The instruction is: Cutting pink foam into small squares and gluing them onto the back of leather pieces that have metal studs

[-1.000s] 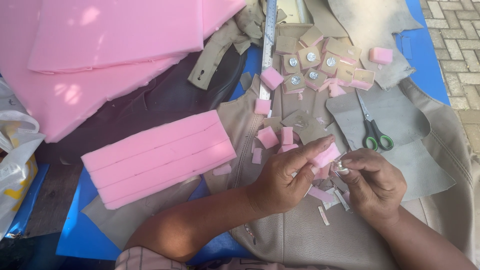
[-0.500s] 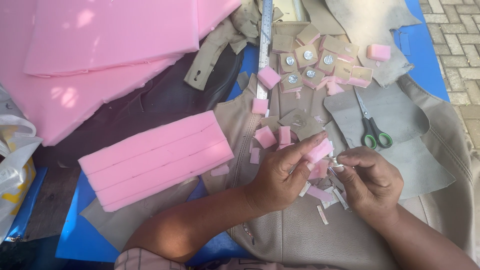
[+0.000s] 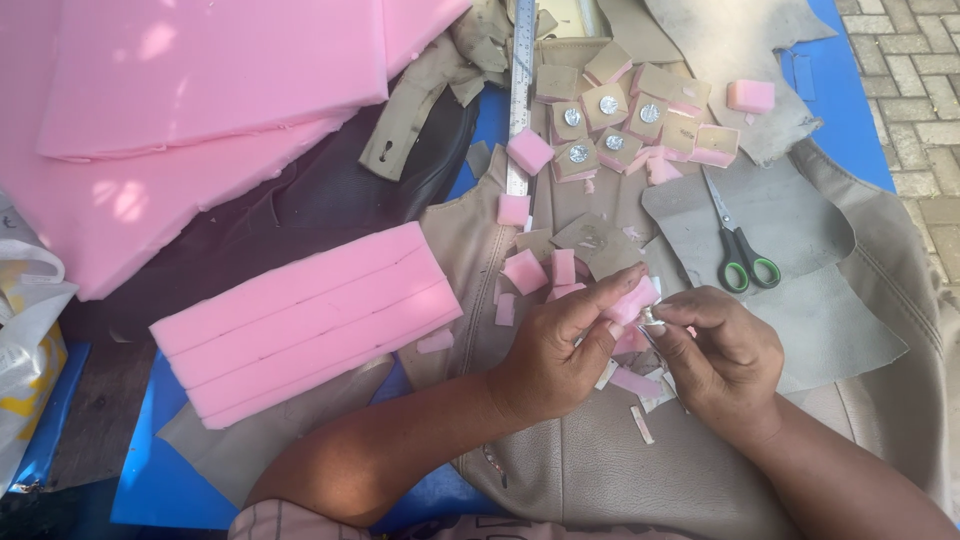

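Over beige leather point(image 3: 600, 470) | hands pinch pink foam piece point(image 3: 635, 298) | long axis up-right

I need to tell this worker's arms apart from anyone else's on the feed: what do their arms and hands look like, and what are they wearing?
Both forearms are bare up to the bottom edge of the view. The left hand and right hand wear no gloves; no rings, watch or bracelets show. At the bottom edge, a bit of light pinkish checked fabric shows by the left arm, probably the shirt or a short sleeve.
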